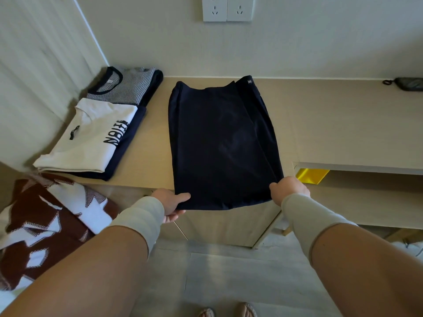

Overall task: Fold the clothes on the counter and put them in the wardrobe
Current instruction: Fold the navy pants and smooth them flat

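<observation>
A dark navy garment [220,143] lies flat and lengthwise on the beige counter [332,124], its near hem hanging just over the front edge. My left hand [170,203] pinches the near left corner, thumb on top and fingers underneath. My right hand [289,187] grips the near right corner. To the left sit two folded piles: a white shirt with black lettering [91,138] on a navy piece, and a striped grey shirt with a navy collar [127,86] behind it.
A brown and white patterned blanket [45,223] lies at the lower left. A small dark pouch [407,83] rests at the counter's far right. A yellow item [311,176] sits on a shelf below the counter. Wall sockets [227,8] are above. Pale floor lies below.
</observation>
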{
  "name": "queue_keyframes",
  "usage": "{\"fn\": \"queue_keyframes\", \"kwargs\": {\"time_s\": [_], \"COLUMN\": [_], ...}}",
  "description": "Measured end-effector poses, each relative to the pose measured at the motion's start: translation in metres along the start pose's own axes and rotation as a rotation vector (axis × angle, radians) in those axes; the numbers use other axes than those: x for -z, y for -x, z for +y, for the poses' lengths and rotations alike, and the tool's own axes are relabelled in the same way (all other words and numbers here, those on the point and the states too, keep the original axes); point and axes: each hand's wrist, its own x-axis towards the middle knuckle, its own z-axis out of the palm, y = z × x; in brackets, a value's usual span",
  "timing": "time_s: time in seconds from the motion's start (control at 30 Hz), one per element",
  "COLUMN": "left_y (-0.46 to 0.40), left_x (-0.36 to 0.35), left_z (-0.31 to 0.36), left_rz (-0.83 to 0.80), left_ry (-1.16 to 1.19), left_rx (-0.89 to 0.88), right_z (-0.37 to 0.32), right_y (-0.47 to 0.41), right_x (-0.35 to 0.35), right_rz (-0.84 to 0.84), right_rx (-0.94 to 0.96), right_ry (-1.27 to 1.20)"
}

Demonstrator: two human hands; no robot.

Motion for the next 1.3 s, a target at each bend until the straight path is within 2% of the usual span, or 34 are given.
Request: {"fn": "queue_keyframes", "kwargs": {"time_s": [0.13, 0.2, 0.27, 0.33, 0.4, 0.43, 0.5, 0.57, 0.63, 0.7, 0.77, 0.83, 0.87, 0.93, 1.0, 1.17, 1.3], "left_y": [0.002, 0.004, 0.004, 0.005, 0.009, 0.012, 0.017, 0.027, 0.035, 0.044, 0.056, 0.063, 0.066, 0.07, 0.068, 0.039, -0.007], "left_x": [-0.001, -0.004, -0.008, -0.009, -0.008, -0.007, -0.005, 0.0, 0.009, 0.015, 0.017, 0.019, 0.019, 0.022, 0.03, 0.052, 0.065], "left_z": [0.005, 0.008, 0.01, 0.013, 0.018, 0.022, 0.031, 0.041, 0.05, 0.06, 0.074, 0.089, 0.098, 0.115, 0.131, 0.17, 0.206], "left_rz": [0.074, 0.105, 0.185, 0.272, 0.25, 0.199, 0.139, 0.135, 0.11, 0.059, 0.071, 0.139, 0.149, 0.167, 0.199, 0.264, 0.27], "left_ry": [-0.068, -0.086, -0.148, -0.186, -0.084, 0.03, 0.224, 0.265, 0.211, 0.063, -0.383, -0.844, -0.959, -1.015, -0.949, -0.473, -0.161], "left_rx": [0.026, 0.012, -0.071, -0.178, -0.217, -0.217, -0.209, -0.202, -0.189, -0.172, -0.174, -0.214, -0.239, -0.28, -0.324, -0.49, -0.62], "right_z": [0.004, 0.01, 0.014, 0.014, 0.011, 0.01, 0.008, 0.004, -0.004, -0.012, -0.022, -0.033, -0.037, -0.047, -0.059, -0.102, -0.145], "right_y": [0.003, 0.011, 0.019, 0.025, 0.029, 0.028, 0.028, 0.027, 0.02, 0.013, 0.004, -0.002, -0.004, -0.007, -0.01, -0.036, -0.065], "right_x": [0.009, 0.014, 0.015, 0.01, -0.002, -0.009, -0.013, -0.004, 0.014, 0.037, 0.057, 0.075, 0.085, 0.105, 0.12, 0.145, 0.156], "right_rz": [0.078, 0.135, 0.206, 0.123, -0.089, -0.151, -0.105, 0.028, 0.072, 0.005, -0.07, -0.053, -0.018, 0.067, 0.131, 0.178, 0.364], "right_rx": [0.08, 0.104, 0.268, 0.608, 0.769, 0.764, 0.742, 0.732, 0.663, 0.564, 0.547, 0.558, 0.56, 0.547, 0.527, 0.523, 0.522], "right_ry": [-0.06, 0.018, 0.058, 0.117, 0.349, 0.471, 0.601, 0.624, 0.536, 0.42, 0.415, 0.375, 0.342, 0.277, 0.25, 0.205, 0.167]}}
